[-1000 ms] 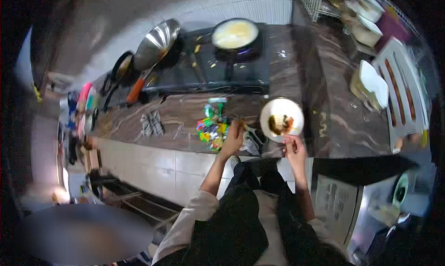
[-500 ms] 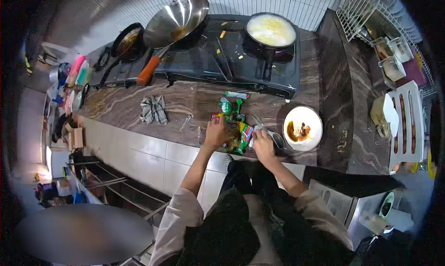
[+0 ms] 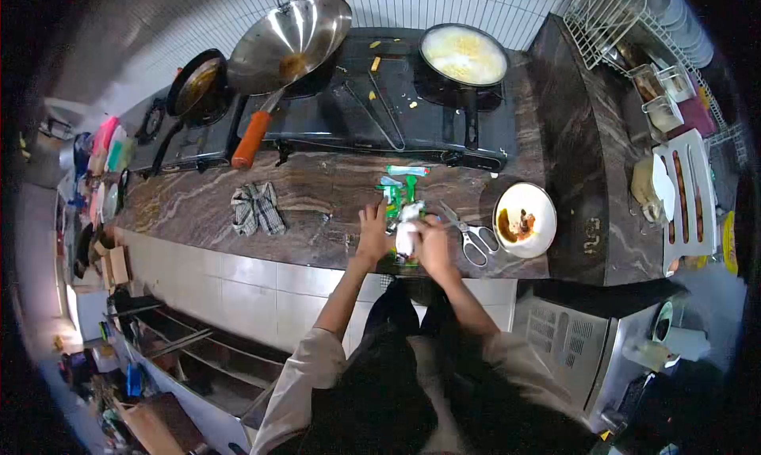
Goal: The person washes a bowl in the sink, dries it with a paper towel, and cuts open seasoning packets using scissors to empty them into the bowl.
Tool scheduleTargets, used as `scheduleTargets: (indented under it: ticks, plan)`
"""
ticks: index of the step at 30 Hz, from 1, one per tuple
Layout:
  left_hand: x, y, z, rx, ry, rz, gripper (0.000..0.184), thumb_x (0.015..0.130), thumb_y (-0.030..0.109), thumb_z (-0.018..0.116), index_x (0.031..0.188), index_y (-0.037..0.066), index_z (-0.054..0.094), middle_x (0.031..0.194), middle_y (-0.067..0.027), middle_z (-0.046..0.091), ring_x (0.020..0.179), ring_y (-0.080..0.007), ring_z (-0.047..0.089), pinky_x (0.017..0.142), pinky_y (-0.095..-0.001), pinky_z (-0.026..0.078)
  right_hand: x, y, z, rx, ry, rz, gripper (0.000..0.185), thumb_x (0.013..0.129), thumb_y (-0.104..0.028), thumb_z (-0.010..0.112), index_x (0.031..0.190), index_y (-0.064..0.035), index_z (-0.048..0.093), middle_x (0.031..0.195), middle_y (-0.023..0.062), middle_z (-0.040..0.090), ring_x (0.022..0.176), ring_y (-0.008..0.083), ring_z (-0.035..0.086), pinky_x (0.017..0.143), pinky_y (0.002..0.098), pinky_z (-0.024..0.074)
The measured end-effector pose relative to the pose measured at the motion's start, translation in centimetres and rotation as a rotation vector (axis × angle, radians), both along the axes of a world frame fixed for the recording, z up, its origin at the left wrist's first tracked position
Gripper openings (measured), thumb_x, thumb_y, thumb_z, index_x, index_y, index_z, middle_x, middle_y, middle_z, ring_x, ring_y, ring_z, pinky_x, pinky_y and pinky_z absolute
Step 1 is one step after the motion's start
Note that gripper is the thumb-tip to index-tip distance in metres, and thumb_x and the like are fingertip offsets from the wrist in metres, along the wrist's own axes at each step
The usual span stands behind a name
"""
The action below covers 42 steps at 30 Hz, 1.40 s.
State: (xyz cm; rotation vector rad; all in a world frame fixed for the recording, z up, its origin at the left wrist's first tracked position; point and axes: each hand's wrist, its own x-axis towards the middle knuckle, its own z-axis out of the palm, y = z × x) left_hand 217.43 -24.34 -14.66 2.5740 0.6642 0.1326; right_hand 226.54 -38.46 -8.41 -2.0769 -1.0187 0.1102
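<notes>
My left hand (image 3: pixel 372 235) lies at the left side of a pile of torn green wrappers (image 3: pixel 391 195), its fingers apart. Opposite it, my right hand (image 3: pixel 433 247) is closed on a white crumpled piece (image 3: pixel 406 235), blurred by motion, that looks like a tissue or wrapper. The white piece covers part of the pile. Scissors (image 3: pixel 474 237) with pale handles lie to the right of my right hand. Beside them, a white bowl (image 3: pixel 542 231) contains dark sauce and reddish-brown seasoning.
A pan of whitish liquid (image 3: pixel 464 55), a wok (image 3: pixel 317 27) with an orange handle and a dark frying pan (image 3: pixel 194 90) are on the stove. Tongs (image 3: pixel 380 114) lie between them. A checked cloth (image 3: pixel 258 209) is on the counter's left. Sausages on a white tray (image 3: pixel 705 177) stand right.
My right hand has moved left with the white piece over the wrappers, uncovering the scissors. My left hand's fingers have spread. The red and yellow wrapper is now mostly hidden.
</notes>
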Motion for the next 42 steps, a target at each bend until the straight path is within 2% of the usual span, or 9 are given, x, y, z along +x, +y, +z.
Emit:
scheduleTargets:
  ticks: [4, 12, 14, 20, 25, 28, 32, 35, 42]
  plan:
    - [-0.7, 0.5, 1.7, 0.026, -0.279, -0.078, 0.098, 0.061, 0.026, 0.072, 0.139, 0.001, 0.017, 0.125, -0.0279, 0.035, 0.115, -0.0435, 0.034, 0.094, -0.0515, 0.029, -2.1, 1.8, -4.5, -0.085, -0.081, -0.073, 0.020, 0.075, -0.011, 0.064, 0.094, -0.0061, 0.065, 0.079, 0.0162, 0.064, 0.070, 0.0273, 0.063, 0.060, 0.0344, 0.0478]
    - [2.0, -0.8, 5.2, -0.204, 0.100, -0.039, 0.094, 0.063, 0.029, 0.072, 0.139, 0.005, 0.022, 0.119, -0.0251, 0.040, 0.107, -0.0402, 0.039, 0.089, -0.0497, 0.032, 1.9, 0.8, -4.5, 0.014, 0.489, 0.068, 0.016, 0.077, -0.007, 0.061, 0.092, -0.0062, 0.066, 0.079, 0.0120, 0.066, 0.072, 0.0254, 0.065, 0.063, 0.0306, 0.0500]
    - [2.6, -1.6, 4.2, -0.023, 0.132, -0.022, 0.082, 0.066, 0.026, 0.069, 0.135, 0.008, 0.030, 0.116, -0.0225, 0.043, 0.106, -0.0373, 0.041, 0.086, -0.0484, 0.034, 3.8, 2.0, -1.9, 0.001, 0.393, -0.098, 0.030, 0.077, -0.001, 0.052, 0.105, -0.0100, 0.061, 0.092, 0.0110, 0.064, 0.079, 0.0272, 0.061, 0.069, 0.0318, 0.0479]
    - [2.2, -2.3, 1.9, 0.167, 0.127, -0.043, 0.059, 0.067, 0.011, 0.066, 0.121, 0.006, 0.042, 0.111, -0.0197, 0.042, 0.103, -0.0387, 0.040, 0.078, -0.0468, 0.038, 8.1, 7.4, -3.7, -0.145, -0.409, 0.424, 0.038, 0.084, -0.012, 0.050, 0.122, -0.0107, 0.048, 0.122, 0.0168, 0.048, 0.109, 0.0321, 0.049, 0.088, 0.0409, 0.0406]
    - [-1.0, 0.0, 2.3, 0.108, -0.115, -0.001, 0.049, 0.068, 0.005, 0.060, 0.115, 0.005, 0.046, 0.119, -0.0226, 0.042, 0.110, -0.0424, 0.038, 0.085, -0.0486, 0.038, 6.3, 6.3, -5.1, -0.151, -0.072, 0.535, 0.036, 0.090, -0.021, 0.044, 0.124, -0.0087, 0.045, 0.120, 0.0195, 0.050, 0.108, 0.0343, 0.050, 0.087, 0.0405, 0.0417]
    - [-1.2, 1.7, 3.3, 0.158, -0.350, -0.027, 0.044, 0.071, 0.002, 0.055, 0.114, 0.007, 0.047, 0.122, -0.0212, 0.042, 0.111, -0.0413, 0.040, 0.087, -0.0484, 0.038, 1.4, 5.1, -4.9, 0.014, 0.403, 0.267, 0.034, 0.093, -0.024, 0.040, 0.121, -0.0063, 0.046, 0.113, 0.0195, 0.054, 0.100, 0.0347, 0.055, 0.083, 0.0385, 0.0433]
    - [-0.2, 3.2, 3.9, 0.319, -0.269, -0.285, 0.040, 0.071, 0.001, 0.054, 0.110, 0.006, 0.048, 0.126, -0.0219, 0.039, 0.113, -0.0418, 0.041, 0.088, -0.0445, 0.041, -1.3, 4.5, -4.9, 0.163, 0.415, 0.130, 0.028, 0.092, -0.017, 0.044, 0.117, -0.0044, 0.048, 0.102, 0.0187, 0.057, 0.088, 0.0331, 0.058, 0.079, 0.0373, 0.0442]
    - [0.1, 3.4, 2.4, -0.282, -0.088, -0.304, 0.043, 0.068, 0.003, 0.058, 0.110, 0.005, 0.049, 0.124, -0.0212, 0.042, 0.112, -0.0392, 0.045, 0.087, -0.0431, 0.043, -0.2, 3.6, -3.4, 0.147, 0.394, 0.123, 0.027, 0.092, -0.016, 0.043, 0.116, -0.0032, 0.048, 0.109, 0.0175, 0.056, 0.100, 0.0297, 0.055, 0.087, 0.0348, 0.0409]
    - [-0.7, 3.7, 1.7, 0.023, -0.144, -0.359, 0.049, 0.063, 0.005, 0.065, 0.110, 0.003, 0.049, 0.115, -0.0208, 0.049, 0.108, -0.0381, 0.049, 0.089, -0.0417, 0.043, 1.9, -3.7, 0.0, -0.022, -0.029, -0.029, 0.025, 0.088, -0.007, 0.049, 0.111, -0.0005, 0.050, 0.108, 0.0157, 0.055, 0.097, 0.0289, 0.056, 0.084, 0.0335, 0.0437]
